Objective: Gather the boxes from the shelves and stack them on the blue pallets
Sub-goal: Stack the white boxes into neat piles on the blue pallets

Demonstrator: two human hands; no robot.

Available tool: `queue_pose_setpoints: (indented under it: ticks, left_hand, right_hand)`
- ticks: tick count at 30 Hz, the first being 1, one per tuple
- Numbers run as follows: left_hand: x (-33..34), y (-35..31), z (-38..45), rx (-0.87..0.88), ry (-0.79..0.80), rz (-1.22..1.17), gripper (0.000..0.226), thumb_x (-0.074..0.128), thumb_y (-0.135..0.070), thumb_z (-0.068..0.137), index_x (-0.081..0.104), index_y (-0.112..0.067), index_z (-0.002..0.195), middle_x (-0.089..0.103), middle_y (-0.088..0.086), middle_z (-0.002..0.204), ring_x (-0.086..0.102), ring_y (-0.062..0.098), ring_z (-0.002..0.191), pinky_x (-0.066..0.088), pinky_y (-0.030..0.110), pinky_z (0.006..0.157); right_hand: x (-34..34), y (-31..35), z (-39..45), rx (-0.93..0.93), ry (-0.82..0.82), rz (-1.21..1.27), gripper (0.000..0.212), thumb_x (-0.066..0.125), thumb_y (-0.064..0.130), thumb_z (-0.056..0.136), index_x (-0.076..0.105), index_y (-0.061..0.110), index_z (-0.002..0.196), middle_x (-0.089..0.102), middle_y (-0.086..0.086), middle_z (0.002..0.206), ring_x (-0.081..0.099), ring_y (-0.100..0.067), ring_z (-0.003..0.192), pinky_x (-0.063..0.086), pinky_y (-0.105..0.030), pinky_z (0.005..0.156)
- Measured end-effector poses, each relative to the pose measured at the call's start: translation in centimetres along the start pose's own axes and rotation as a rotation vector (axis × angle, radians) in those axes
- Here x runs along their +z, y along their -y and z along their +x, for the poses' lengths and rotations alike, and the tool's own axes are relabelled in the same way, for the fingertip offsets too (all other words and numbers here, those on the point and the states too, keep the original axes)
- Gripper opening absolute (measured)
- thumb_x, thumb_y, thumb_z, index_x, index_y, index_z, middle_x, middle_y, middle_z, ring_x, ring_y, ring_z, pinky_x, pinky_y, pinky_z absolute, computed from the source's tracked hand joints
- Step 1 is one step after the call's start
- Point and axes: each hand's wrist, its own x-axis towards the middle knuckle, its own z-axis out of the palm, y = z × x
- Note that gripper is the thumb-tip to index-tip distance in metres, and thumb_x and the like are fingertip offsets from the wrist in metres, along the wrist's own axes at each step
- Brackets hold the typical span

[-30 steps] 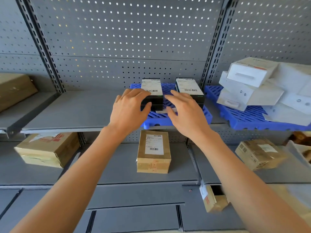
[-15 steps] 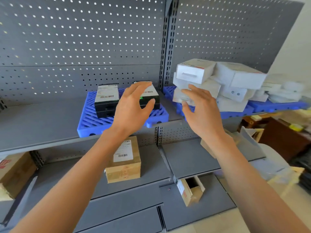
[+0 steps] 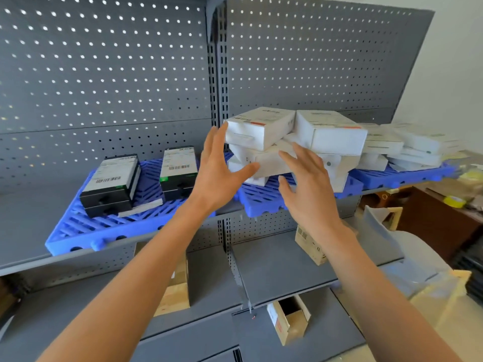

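Both hands are raised in front of the upper shelf, and both have the fingers spread and straight — neither holds anything. The left hand (image 3: 218, 171) has its fingertips just beside the left end of the top white box (image 3: 258, 128); its thumb lies across the front of the lower white box (image 3: 264, 163), though whether it touches cannot be told. The right hand (image 3: 309, 190) has its fingers over the front of the same pile of white boxes, which rests on the right blue pallet (image 3: 264, 202). More white boxes (image 3: 407, 145) lie further right of the right fingers. To the left of the left fingers, two black boxes (each with a white label) stand on the left blue pallet (image 3: 86, 231): the nearer black box (image 3: 179, 171) just beside the wrist, the farther black box (image 3: 112, 182) well apart. Below the hands, brown cartons (image 3: 309, 246) sit on the lower grey shelf (image 3: 274, 267).
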Motion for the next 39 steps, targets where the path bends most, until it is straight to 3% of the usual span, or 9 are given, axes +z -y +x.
queue_pose_setpoints:
  ticks: [3,8,11,15,18,22,28,34,39]
  left_hand:
    - [1.3,-0.1,0.8,-0.059,0.0,-0.039,0.111,0.08,-0.051,0.078,0.007,-0.034,0.16,0.005,-0.006,0.168,0.004,0.009,0.154,0.016,0.036,0.122]
    - [2.5,-0.1,1.2,-0.06,-0.047,-0.099,0.111,0.085,-0.04,0.077,0.011,-0.032,0.16,0.021,-0.013,0.162,0.022,-0.004,0.143,0.023,0.021,0.11]
    - [2.7,0.3,1.4,-0.066,-0.082,-0.106,0.106,0.085,-0.041,0.076,0.018,-0.036,0.158,0.03,-0.013,0.159,0.032,0.003,0.143,0.031,0.033,0.117]
    - [2.4,0.8,1.3,-0.057,-0.114,-0.11,0.099,0.082,-0.048,0.073,0.025,-0.039,0.154,0.045,-0.009,0.15,0.048,0.017,0.136,0.046,0.05,0.108]
    - [2.1,0.8,0.9,-0.021,-0.143,-0.102,0.086,0.079,-0.035,0.079,0.032,-0.034,0.151,0.049,-0.013,0.147,0.048,0.013,0.134,0.049,0.049,0.104]
    - [1.7,0.6,0.5,0.013,-0.19,-0.144,0.07,0.074,-0.011,0.086,0.042,-0.027,0.146,0.054,-0.017,0.14,0.051,0.001,0.128,0.051,0.032,0.1]
    - [1.7,0.7,0.1,0.046,-0.222,-0.114,0.06,0.07,-0.004,0.088,0.051,-0.024,0.142,0.06,-0.009,0.134,0.058,0.007,0.121,0.051,0.02,0.094]
    - [1.9,0.9,-1.0,0.119,-0.251,-0.046,0.052,0.07,-0.005,0.09,0.057,-0.02,0.137,0.058,-0.006,0.14,0.053,0.007,0.129,0.047,0.03,0.104]
    - [2.0,0.7,-1.5,0.159,-0.271,-0.069,0.049,0.07,-0.003,0.089,0.059,-0.019,0.134,0.057,-0.005,0.142,0.053,0.009,0.13,0.05,0.029,0.1]
  right_hand:
    - [0.8,-0.7,0.1,-0.029,0.029,-0.009,0.051,0.064,0.01,0.093,0.051,0.009,0.142,0.039,-0.011,0.156,0.032,-0.03,0.143,0.039,-0.05,0.112]
    - [1.9,-1.3,-0.1,-0.056,0.007,0.018,0.051,0.064,0.009,0.092,0.052,0.01,0.142,0.041,-0.012,0.155,0.033,-0.033,0.144,0.038,-0.049,0.113]
    - [2.3,-1.4,0.0,-0.07,-0.016,0.055,0.05,0.063,0.007,0.092,0.052,0.01,0.14,0.042,-0.01,0.154,0.031,-0.033,0.145,0.04,-0.051,0.111]
    - [2.7,-1.1,0.0,-0.051,-0.008,0.122,0.049,0.06,0.006,0.094,0.051,0.01,0.142,0.041,-0.006,0.155,0.027,-0.032,0.147,0.041,-0.051,0.111]
    - [2.7,-0.5,0.1,-0.058,-0.011,0.168,0.049,0.059,0.005,0.095,0.05,0.011,0.143,0.043,-0.002,0.153,0.03,-0.029,0.145,0.037,-0.036,0.112]
    - [2.3,0.4,0.3,0.023,-0.001,0.326,0.059,0.058,0.009,0.096,0.038,0.018,0.151,0.045,0.0,0.15,0.038,-0.019,0.138,0.033,-0.016,0.104]
    - [2.5,0.1,1.9,0.164,0.036,0.445,0.07,0.057,0.022,0.096,0.022,0.028,0.157,0.045,0.003,0.153,0.047,-0.018,0.136,0.045,-0.043,0.108]
    - [2.3,0.6,2.2,0.17,0.07,0.508,0.072,0.057,0.017,0.094,0.023,0.033,0.155,0.054,0.005,0.143,0.056,-0.014,0.124,0.054,-0.039,0.096]
    - [1.7,0.7,2.3,0.181,0.065,0.561,0.073,0.057,0.01,0.093,0.026,0.036,0.154,0.057,0.012,0.135,0.061,-0.008,0.115,0.056,-0.034,0.091]
